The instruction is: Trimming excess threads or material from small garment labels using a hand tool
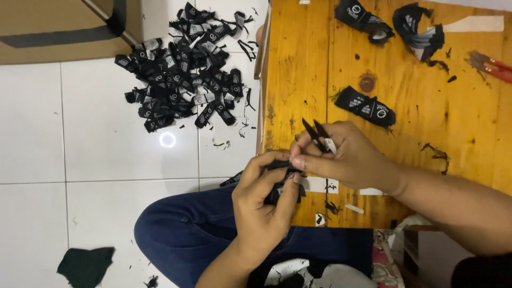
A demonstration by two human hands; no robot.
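Both hands meet over my lap; my left hand [264,200] pinches black labels [282,178]; my right hand [346,154] grips snips [317,133], blades pointing away.

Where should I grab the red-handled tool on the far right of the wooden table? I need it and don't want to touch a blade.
Take the red-handled tool by its red handles, coming in from the table's right edge. The handles taper leftward and lie flat on bare wood, clear of the black label bundle. Its right end runs out of view, so I can't tell where any blade sits.
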